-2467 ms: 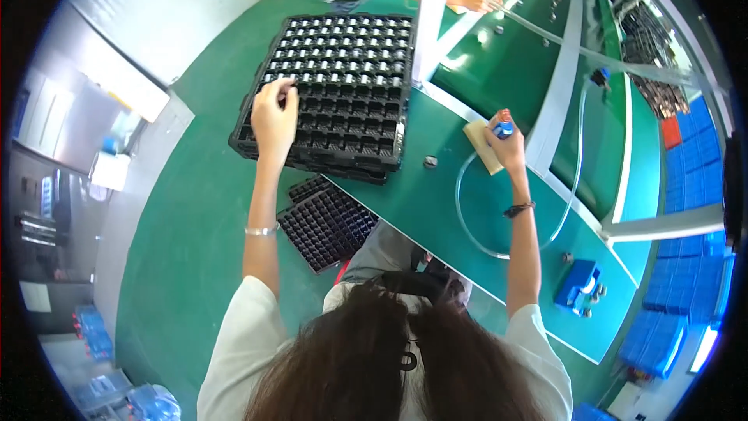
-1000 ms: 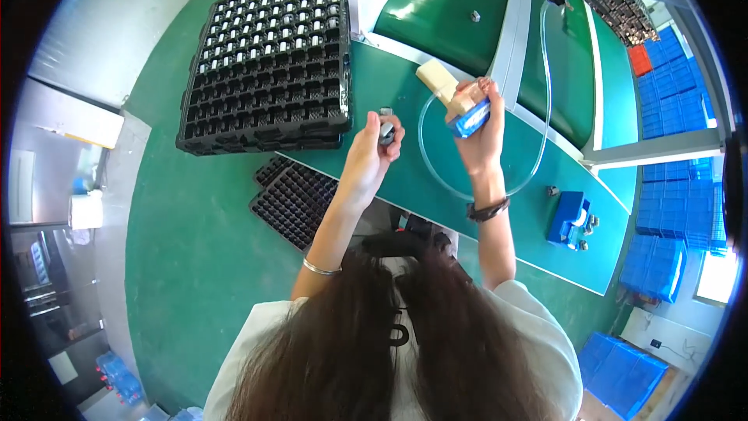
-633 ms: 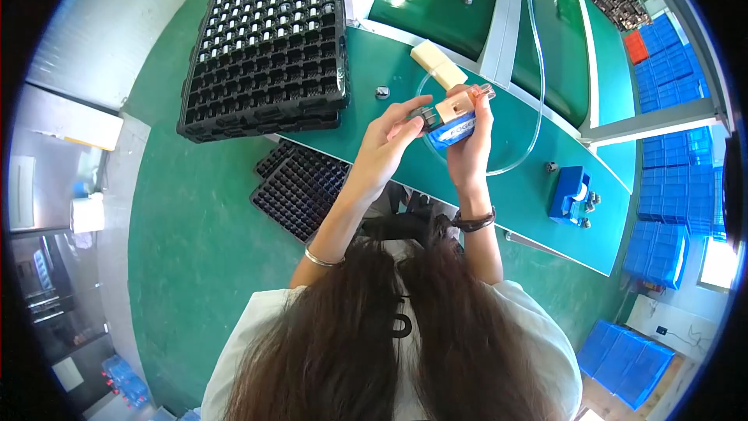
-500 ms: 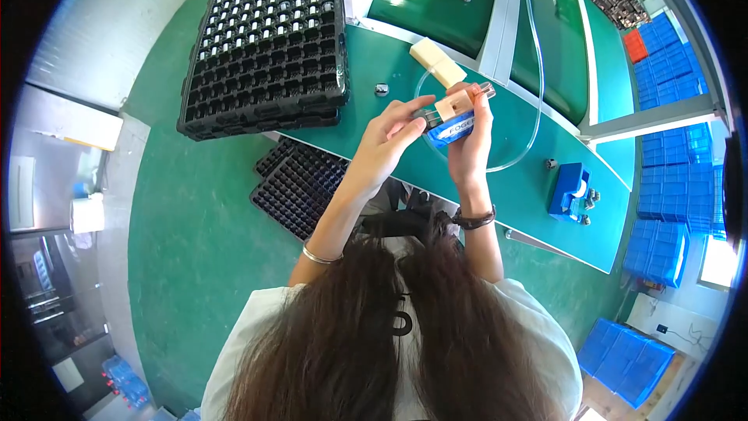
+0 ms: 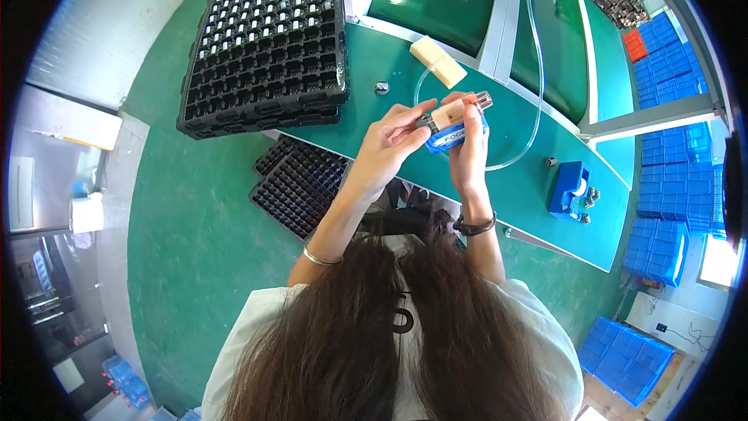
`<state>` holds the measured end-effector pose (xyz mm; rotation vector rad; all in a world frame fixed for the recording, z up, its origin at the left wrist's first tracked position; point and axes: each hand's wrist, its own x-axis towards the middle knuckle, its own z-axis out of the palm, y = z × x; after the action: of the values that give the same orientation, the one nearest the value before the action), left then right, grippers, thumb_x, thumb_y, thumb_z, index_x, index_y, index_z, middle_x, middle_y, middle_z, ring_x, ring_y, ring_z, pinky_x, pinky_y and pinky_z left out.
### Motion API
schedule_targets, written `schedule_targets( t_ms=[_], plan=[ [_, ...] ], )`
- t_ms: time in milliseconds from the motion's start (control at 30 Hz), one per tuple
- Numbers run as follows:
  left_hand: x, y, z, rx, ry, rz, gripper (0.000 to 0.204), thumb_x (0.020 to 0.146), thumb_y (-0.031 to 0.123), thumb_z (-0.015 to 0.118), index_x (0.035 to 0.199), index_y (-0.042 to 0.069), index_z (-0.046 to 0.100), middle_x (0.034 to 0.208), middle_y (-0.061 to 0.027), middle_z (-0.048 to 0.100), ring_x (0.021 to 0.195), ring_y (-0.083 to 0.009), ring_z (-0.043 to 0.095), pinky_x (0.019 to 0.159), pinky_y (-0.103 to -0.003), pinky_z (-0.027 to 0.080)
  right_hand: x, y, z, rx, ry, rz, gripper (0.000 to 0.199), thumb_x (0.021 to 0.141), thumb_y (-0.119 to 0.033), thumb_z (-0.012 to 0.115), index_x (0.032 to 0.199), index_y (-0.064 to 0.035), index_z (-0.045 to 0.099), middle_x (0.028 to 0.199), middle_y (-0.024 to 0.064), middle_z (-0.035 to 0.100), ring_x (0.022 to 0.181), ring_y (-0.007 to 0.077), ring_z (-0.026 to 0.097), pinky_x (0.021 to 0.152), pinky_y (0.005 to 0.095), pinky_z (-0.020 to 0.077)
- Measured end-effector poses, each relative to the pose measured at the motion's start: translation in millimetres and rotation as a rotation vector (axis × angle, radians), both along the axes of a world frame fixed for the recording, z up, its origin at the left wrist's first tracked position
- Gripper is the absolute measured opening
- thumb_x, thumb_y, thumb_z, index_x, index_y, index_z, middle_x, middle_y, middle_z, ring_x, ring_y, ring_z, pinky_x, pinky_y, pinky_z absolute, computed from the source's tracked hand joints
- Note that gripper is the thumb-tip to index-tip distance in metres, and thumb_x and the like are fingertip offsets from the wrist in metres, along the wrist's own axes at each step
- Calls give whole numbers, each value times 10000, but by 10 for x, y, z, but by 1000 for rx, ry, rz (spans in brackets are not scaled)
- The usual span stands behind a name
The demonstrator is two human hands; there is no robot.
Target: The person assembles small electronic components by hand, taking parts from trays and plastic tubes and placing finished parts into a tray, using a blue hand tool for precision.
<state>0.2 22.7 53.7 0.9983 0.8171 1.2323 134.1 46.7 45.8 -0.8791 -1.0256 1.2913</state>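
Above the green table, both hands hold a small blue-and-beige device point(image 5: 448, 115) with a clear part at its right end. My right hand point(image 5: 470, 152) wraps round it from the right, the thumb lying along its upper face. At its dark left end, my left hand point(image 5: 387, 140) has thumb and fingers closed on the tip. A clear hose point(image 5: 536, 54) loops across the table and passes behind the device; where it ends is hidden. Just beyond my hands lies a pale yellow block point(image 5: 438, 62). A small metallic part point(image 5: 381, 88) stands to the left of them.
A black stack of trays point(image 5: 265, 54), its top one partly filled with pale parts, stands at the left. More black trays point(image 5: 300, 191) sit lower down. At right is a blue holder point(image 5: 567, 189) with several small metal parts. A green conveyor belt point(image 5: 436, 0) runs behind a white frame.
The device has tilted and shifted slightly in my hands. My right thumb has moved left and down over its face. My left fingers stay at its left end.
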Motion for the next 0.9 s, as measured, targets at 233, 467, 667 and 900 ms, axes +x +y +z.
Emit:
schedule_targets(
  t_ms=[233, 467, 667, 900],
  plan=[
    [19, 148, -449, -128, -8, 47, 557, 876, 152, 545, 1351, 7, 292, 1204, -111, 477, 1067, -151, 484, 929, -280, 365, 103, 249, -200, 107, -230, -3, 302, 913, -299, 457, 1014, -24, 529, 890, 16, 557, 793, 76, 509, 695, 219, 408],
    [-73, 94, -476, -171, -24, 39, 502, 928, 242, 451, 1351, 37, 276, 1228, -141, 493, 1080, -184, 508, 916, -288, 391, 291, 1323, -564, 221, -669, -282, 296, 816, -279, 627, 901, -5, 554, 822, 126, 600, 713, 195, 575, 643, 311, 450],
    [-151, -39, -439, -206, -21, 49, 409, 942, 232, 404, 1301, 39, 376, 1150, -130, 552, 1031, -170, 538, 889, -273, 408, 212, 1596, -692, 302, -846, -291, 338, 768, -308, 672, 920, -23, 572, 875, 174, 600, 791, 357, 592, 683, 384, 465],
    [-170, -120, -372, -228, -49, 76, 401, 936, 239, 410, 1282, 36, 403, 1108, -124, 572, 990, -159, 549, 872, -269, 409, 202, 1660, -800, 348, -878, -368, 463, 744, -359, 697, 996, -1, 545, 829, 176, 616, 746, 311, 615, 681, 358, 478]
  ],
)
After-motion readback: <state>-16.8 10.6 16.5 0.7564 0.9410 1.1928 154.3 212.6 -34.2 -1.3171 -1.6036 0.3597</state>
